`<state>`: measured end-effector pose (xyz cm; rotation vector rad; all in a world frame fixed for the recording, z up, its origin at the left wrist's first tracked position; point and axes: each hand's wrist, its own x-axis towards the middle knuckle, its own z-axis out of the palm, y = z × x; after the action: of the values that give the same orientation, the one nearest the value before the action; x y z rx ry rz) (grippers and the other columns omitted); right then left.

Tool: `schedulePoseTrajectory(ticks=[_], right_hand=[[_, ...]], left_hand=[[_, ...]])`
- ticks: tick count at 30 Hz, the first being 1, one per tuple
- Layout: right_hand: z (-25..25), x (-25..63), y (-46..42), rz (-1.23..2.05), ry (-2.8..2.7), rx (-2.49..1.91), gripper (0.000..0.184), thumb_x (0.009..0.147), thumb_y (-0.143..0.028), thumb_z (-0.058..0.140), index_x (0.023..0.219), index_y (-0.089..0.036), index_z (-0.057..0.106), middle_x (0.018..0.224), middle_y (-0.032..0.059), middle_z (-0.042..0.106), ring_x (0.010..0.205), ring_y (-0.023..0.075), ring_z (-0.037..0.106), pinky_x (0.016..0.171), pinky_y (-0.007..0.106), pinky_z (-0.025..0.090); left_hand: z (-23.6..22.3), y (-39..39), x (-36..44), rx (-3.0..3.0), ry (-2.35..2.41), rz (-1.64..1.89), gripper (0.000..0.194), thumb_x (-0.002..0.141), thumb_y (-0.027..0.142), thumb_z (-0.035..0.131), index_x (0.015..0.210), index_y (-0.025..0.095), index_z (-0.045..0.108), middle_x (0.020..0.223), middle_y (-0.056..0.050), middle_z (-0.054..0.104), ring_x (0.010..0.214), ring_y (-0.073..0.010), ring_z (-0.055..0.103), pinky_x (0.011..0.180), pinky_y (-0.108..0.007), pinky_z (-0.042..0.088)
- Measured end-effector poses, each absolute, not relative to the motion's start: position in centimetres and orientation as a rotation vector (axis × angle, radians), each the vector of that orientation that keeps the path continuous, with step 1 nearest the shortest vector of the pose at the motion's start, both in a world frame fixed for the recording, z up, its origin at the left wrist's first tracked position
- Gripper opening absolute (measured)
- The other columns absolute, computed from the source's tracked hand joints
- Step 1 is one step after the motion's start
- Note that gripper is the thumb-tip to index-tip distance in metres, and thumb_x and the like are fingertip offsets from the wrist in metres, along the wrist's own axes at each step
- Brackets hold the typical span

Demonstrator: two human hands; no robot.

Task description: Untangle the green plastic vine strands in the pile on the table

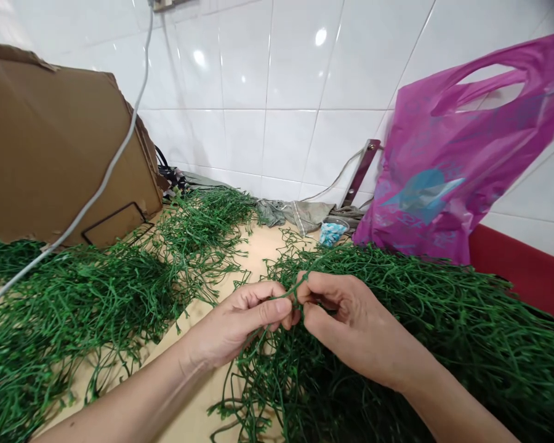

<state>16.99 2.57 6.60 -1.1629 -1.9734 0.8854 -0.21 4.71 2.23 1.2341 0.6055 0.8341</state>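
My left hand [253, 314] is closed, its thumb and fingers pinching a thin green artificial stem [303, 282]. Right beside it, my right hand [341, 314] pinches the same stem between thumb and forefinger. The fingertips of both hands almost meet, and part of the stem is hidden behind them. Under and behind my hands spreads a big heap of similar green stems [425, 295] with small forked tips. Another loose pile of green stems [115, 289] lies to the left, on the tan tabletop [189, 369].
A cardboard box [60, 141] stands at the left, with a white cable [106, 178] hanging before it. At the right is a purple plastic bag [443, 160], near a red surface [517, 271]. A small cup [333, 232] and grey cloth [309, 215] lie by the tiled wall [290, 74].
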Motion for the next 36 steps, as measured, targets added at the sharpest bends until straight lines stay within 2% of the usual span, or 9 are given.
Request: schedulePoseTrajectory(ticks=[4,8,11,13,16,19,25,31,36], right_hand=[[6.1,16.7,2.8,0.543,-1.985,-1.224,0.029,0.076,-0.013,0.051,0.061,-0.024,0.029,0.056,-0.0068,0.032,0.053,0.0103,0.031,0.051,0.025,0.026],[6.9,18.7,3.7,0.811,-1.734,-1.187,0.016,0.082,-0.022,0.048,0.066,-0.023,0.047,0.072,0.0007,0.067,0.073,0.0172,0.062,0.068,0.029,0.046],[8.1,20.8,4.0,0.877,-1.725,-1.194,0.021,0.086,-0.027,0.047,0.065,-0.024,0.046,0.088,0.0055,0.077,0.09,0.0231,0.069,0.08,0.035,0.049],[8.5,21.9,3.9,0.706,-1.89,-1.326,0.021,0.085,-0.027,0.05,0.064,-0.024,0.047,0.088,0.004,0.076,0.083,0.022,0.067,0.073,0.033,0.047],[8.3,22.8,3.5,0.34,-2.066,-1.512,0.007,0.081,-0.025,0.054,0.076,-0.024,0.058,0.076,0.0006,0.071,0.059,0.0176,0.057,0.057,0.031,0.039],[8.2,22.6,3.2,0.166,-2.053,-1.5,0.01,0.082,-0.024,0.054,0.088,-0.023,0.063,0.075,0.0014,0.068,0.061,0.0192,0.057,0.059,0.032,0.04],[8.5,19.3,2.6,0.518,-1.947,-1.355,0.023,0.096,-0.04,0.052,0.088,-0.023,0.065,0.083,0.0012,0.07,0.076,0.0184,0.063,0.073,0.031,0.047],[6.6,17.8,3.3,0.827,-1.794,-1.307,0.012,0.086,-0.03,0.06,0.078,-0.021,0.061,0.074,-0.0013,0.065,0.069,0.0148,0.059,0.064,0.027,0.044],[6.8,18.7,3.7,0.806,-1.816,-1.287,0.009,0.086,-0.026,0.062,0.078,-0.022,0.064,0.073,-0.0028,0.064,0.07,0.0139,0.059,0.066,0.026,0.043]], left_hand=[[1.6,4.7,0.2,1.167,0.631,0.914,0.043,0.079,0.054,0.077,0.065,0.017,0.059,0.063,0.003,0.048,0.062,-0.011,0.039,0.062,-0.024,0.034],[2.5,4.2,0.1,1.117,0.558,1.003,0.042,0.079,0.053,0.078,0.065,0.017,0.062,0.064,0.001,0.053,0.068,-0.0133,0.051,0.078,-0.028,0.045],[3.4,4.2,0.0,0.993,0.549,1.103,0.037,0.082,0.047,0.077,0.066,0.017,0.063,0.068,0.001,0.055,0.072,-0.0127,0.055,0.088,-0.028,0.047],[3.5,4.5,0.1,0.912,0.627,1.143,0.032,0.083,0.044,0.076,0.07,0.017,0.065,0.073,0.001,0.057,0.077,-0.0134,0.058,0.089,-0.027,0.048],[3.2,5.1,0.1,0.845,0.711,1.185,0.022,0.085,0.037,0.071,0.08,0.016,0.07,0.087,-0.003,0.065,0.088,-0.0175,0.061,0.09,-0.031,0.049],[2.5,5.3,-0.2,0.981,0.764,1.161,0.02,0.087,0.034,0.067,0.097,0.017,0.074,0.104,-0.006,0.071,0.095,-0.0191,0.062,0.093,-0.032,0.047],[2.4,5.2,0.0,1.478,0.835,1.109,0.02,0.094,0.031,0.063,0.106,0.018,0.072,0.107,-0.005,0.073,0.099,-0.018,0.061,0.091,-0.028,0.044],[2.7,4.8,-0.2,1.641,0.896,1.099,0.019,0.092,0.025,0.06,0.107,0.017,0.068,0.099,-0.004,0.066,0.091,-0.017,0.057,0.084,-0.028,0.043],[3.3,4.9,-1.4,1.513,0.816,0.955,0.027,0.094,0.038,0.059,0.11,0.019,0.068,0.096,-0.002,0.062,0.093,-0.017,0.054,0.084,-0.027,0.041]])
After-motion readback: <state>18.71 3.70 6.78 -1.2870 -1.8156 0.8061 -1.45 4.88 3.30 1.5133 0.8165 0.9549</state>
